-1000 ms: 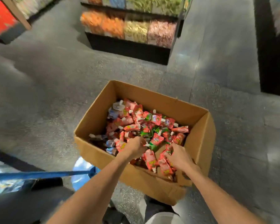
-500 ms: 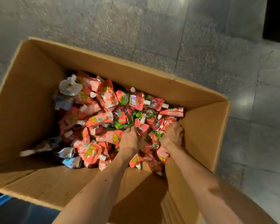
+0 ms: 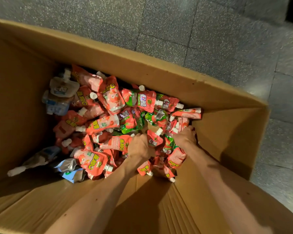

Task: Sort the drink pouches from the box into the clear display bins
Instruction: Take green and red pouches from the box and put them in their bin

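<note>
Head: right hand (image 3: 184,138) near box wall (image 3: 227,132), left hand (image 3: 139,147) among pouches (image 3: 108,98).

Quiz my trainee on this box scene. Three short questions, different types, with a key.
1. True or false: the left hand and the right hand both reach into the cardboard box.
2. Most drink pouches in the pile are: A) blue B) red C) yellow.
3. Fill in: the white-and-blue pouches lie toward the box's ____ side, as seen by the person.
Key: 1 true; 2 B; 3 left.
</note>
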